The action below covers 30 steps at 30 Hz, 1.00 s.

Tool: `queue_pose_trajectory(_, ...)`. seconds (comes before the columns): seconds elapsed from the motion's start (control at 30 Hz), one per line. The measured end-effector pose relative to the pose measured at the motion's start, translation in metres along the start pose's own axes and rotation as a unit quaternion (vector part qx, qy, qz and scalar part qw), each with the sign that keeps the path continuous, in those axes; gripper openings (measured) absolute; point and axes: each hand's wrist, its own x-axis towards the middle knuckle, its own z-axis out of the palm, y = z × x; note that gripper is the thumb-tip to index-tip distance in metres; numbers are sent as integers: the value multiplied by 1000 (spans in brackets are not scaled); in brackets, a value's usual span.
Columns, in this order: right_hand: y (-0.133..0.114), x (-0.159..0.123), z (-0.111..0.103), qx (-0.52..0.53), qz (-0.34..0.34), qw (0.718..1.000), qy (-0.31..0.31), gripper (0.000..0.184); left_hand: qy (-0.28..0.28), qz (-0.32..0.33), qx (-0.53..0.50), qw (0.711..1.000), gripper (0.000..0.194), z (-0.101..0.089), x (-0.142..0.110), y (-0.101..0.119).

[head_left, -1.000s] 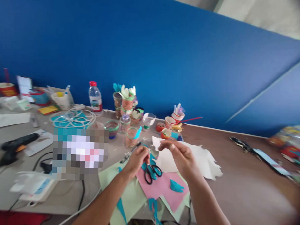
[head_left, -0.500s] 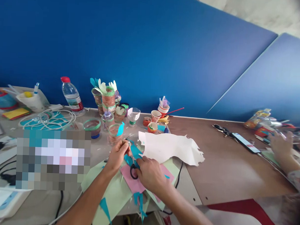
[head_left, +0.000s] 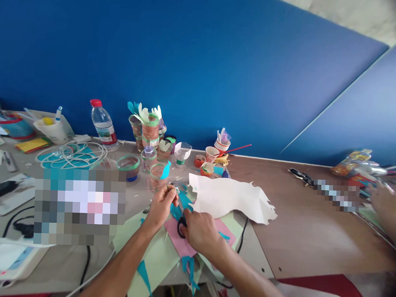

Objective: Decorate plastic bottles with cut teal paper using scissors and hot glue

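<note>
My right hand (head_left: 201, 230) is closed on a pair of scissors with dark handles (head_left: 181, 228); the blades point up and away toward my left fingers. Just beyond them, my left hand (head_left: 162, 203) is closed in a pinch on a small pale paper piece (head_left: 177, 190), partly hidden by the fingertips. Blue paper (head_left: 183, 198) lies behind the blades, and pink paper (head_left: 178, 241) is spread under the right hand. A large white paper sheet with ragged edges (head_left: 229, 195) rests to the right. Blue paper scraps (head_left: 190, 269) hang near the table's front edge.
Wrapped jars (head_left: 150, 131), a clear bottle with a red cap (head_left: 103, 128) and paper cups (head_left: 222, 146) stand along the blue partition (head_left: 200, 70). Coiled white cable (head_left: 72, 155) lies at left. Another person's hand (head_left: 386, 207) is at far right, near a phone (head_left: 337, 196).
The whole view has shifted, so things sit farther right. My hands keep nearly the same pose, with the right fingers drawn closer around the scissors. The other person's hand has moved slightly.
</note>
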Motion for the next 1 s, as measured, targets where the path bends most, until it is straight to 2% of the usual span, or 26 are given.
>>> queue_pose_trajectory(0.17,7,-6,-4,63,6,998,21,22,11,3,-21,1000,30,0,0,0)
queue_pose_trajectory(0.27,21,-13,-6,158,22,986,45,24,18,-13,-51,998,32,0,0,2)
queue_pose_trajectory(0.33,32,-17,-6,252,31,965,69,27,16,-29,-87,996,32,1,-1,4)
queue_pose_trajectory(0.4,41,-19,-4,383,19,919,90,29,10,-44,-129,991,29,1,-3,9)
queue_pose_trajectory(0.5,45,-16,3,583,-35,806,94,35,-18,-91,-180,979,28,3,-6,17)
queue_pose_trajectory(0.57,42,-11,9,657,-64,746,86,39,-53,-128,-209,968,30,4,-8,21)
queue_pose_trajectory(0.63,36,-4,13,691,-83,714,71,39,-89,-150,-230,957,31,4,-9,22)
queue_pose_trajectory(0.7,32,1,17,714,-90,692,54,38,-103,-151,-241,953,29,4,-10,20)
queue_pose_trajectory(0.77,29,6,19,723,-86,685,35,40,-101,-144,-240,955,27,3,-9,16)
queue_pose_trajectory(0.93,25,15,23,689,-87,719,0,43,-132,-149,-203,959,25,4,-8,11)
queue_pose_trajectory(1.0,26,20,23,697,-101,710,15,42,-111,-148,-205,961,25,5,-7,12)
